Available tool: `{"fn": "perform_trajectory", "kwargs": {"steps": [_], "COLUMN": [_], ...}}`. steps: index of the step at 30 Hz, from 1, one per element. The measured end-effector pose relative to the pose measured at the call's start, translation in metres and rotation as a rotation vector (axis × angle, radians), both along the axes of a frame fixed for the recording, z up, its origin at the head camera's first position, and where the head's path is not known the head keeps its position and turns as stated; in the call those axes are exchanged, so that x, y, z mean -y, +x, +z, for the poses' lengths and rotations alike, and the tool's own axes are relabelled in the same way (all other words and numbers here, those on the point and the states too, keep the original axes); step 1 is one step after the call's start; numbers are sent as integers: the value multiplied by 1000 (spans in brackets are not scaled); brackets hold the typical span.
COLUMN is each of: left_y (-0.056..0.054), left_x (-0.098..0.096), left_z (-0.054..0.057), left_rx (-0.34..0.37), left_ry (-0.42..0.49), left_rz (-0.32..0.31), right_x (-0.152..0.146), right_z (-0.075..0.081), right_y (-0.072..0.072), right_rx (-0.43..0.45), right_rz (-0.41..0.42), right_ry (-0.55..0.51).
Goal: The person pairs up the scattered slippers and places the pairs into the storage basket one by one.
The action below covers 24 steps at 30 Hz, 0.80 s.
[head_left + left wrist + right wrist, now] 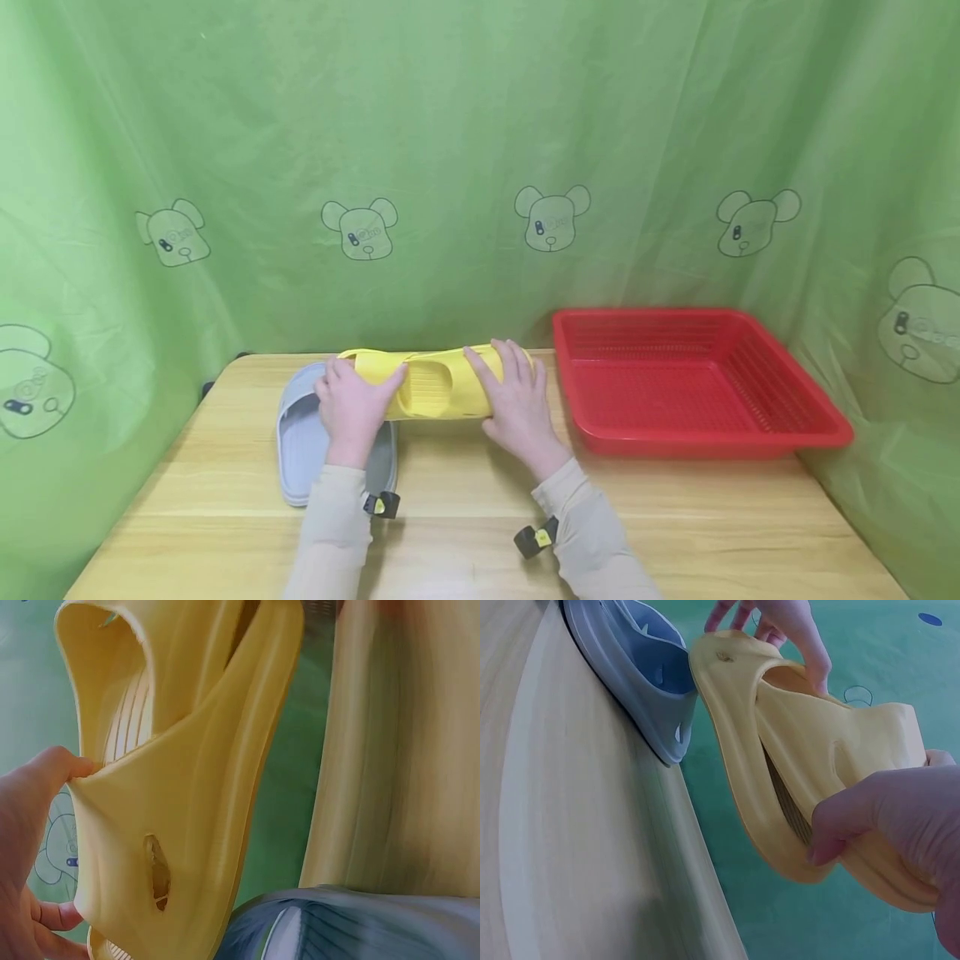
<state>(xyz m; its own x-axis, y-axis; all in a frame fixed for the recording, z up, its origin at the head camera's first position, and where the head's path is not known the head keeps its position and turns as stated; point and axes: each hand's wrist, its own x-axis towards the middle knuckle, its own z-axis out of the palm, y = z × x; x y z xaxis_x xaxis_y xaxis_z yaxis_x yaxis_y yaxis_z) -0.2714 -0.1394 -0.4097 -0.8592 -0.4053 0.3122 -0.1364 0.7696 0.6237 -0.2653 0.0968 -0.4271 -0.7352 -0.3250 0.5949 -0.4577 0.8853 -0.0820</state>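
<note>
A pair of yellow slippers (465, 390), fitted together sole outward, is held up off the table, lying crosswise in the head view. My left hand (351, 412) grips its left end, with the thumb at a strap edge in the left wrist view. The right end is held by my right hand (519, 417), whose thumb presses near the gap between the two slippers (731, 727) in the right wrist view. Grey-blue slippers (298, 454) rest on the table below my left hand and are partly covered by that arm.
A red plastic basket (716, 439) with slotted walls stands at the right of the wooden table (450, 508). Green curtains (465, 108) with bear drawings hang behind and on both sides. Each wrist carries a small black device.
</note>
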Motion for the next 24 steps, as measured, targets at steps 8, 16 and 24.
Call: {"fn": "perform_trajectory", "kwargs": {"steps": [8, 16, 24], "left_y": [0, -3, -7], "left_x": [-2, 2, 15], "left_z": [-2, -3, -6], "left_rx": [9, 61, 37], "left_ry": [-5, 44, 47], "left_rz": [-11, -106, -281], "right_x": [-2, -9, -22], "right_z": [-1, 2, 6], "right_y": [-1, -5, -8], "right_rx": [20, 4, -12], "right_rz": [-1, 15, 14], "right_ry": [-8, -21, -24]}}
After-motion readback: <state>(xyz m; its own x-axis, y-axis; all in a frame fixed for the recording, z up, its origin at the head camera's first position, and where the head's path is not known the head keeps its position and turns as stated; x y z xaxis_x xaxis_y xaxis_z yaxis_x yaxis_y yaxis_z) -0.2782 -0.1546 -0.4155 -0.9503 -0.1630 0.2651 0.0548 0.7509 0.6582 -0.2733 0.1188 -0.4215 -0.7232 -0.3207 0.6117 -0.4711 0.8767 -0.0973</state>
